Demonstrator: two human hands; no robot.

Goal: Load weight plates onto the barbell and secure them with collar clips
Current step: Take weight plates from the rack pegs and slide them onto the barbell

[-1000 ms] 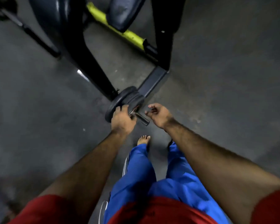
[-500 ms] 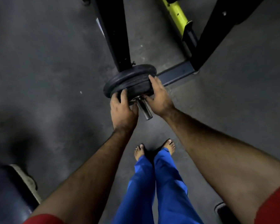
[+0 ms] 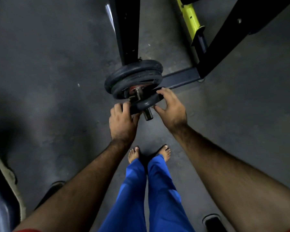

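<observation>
1. A small black plate (image 3: 145, 103) sits on the end of the steel bar (image 3: 147, 113), tilted, with a gap between it and the bigger plates (image 3: 134, 76) further in; the bar's tip pokes out just past it.
2. The left hand (image 3: 123, 121) grips the small plate's near-left edge, fingers curled over the rim.
3. The right hand (image 3: 172, 108) holds the opposite edge, fingers hooked over the top and the thumb underneath.
4. The bigger plates are stacked face to face on the bar, with a reddish ring (image 3: 132, 89) showing round the bar at their centre.
5. Behind them a black upright post (image 3: 129, 29) rises from a dark base rail (image 3: 179, 78) on the floor; a yellow tube (image 3: 189, 19) slants at the upper right.
6. The person stands barefoot (image 3: 134, 153) in blue trousers (image 3: 141, 190) on the grey floor (image 3: 49, 64), directly behind the bar's end.
7. A dark padded seat (image 3: 0, 190) with a worn edge shows at the lower left.
</observation>
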